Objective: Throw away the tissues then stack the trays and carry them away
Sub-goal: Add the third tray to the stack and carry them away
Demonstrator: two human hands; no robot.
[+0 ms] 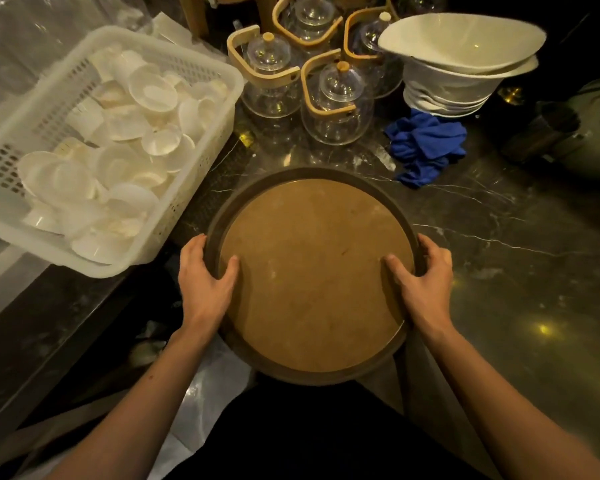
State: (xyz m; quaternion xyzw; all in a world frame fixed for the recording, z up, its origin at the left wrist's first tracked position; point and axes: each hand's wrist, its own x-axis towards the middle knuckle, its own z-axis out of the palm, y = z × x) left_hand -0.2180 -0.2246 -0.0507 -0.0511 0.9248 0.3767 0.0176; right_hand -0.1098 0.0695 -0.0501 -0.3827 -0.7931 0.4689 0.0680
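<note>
A round tray with a dark rim and a bare tan inner surface sits in front of me, partly past the near edge of the dark marble counter. My left hand grips its left rim, thumb on the inside. My right hand grips the right rim the same way. Whether more trays lie under it is hidden. No tissues show on the tray.
A white plastic basket full of small white dishes stands at the left. Several glass teapots with wooden handles stand behind the tray. A stack of white bowls is at the back right, with a blue cloth below it. A clear plastic bag hangs under the counter.
</note>
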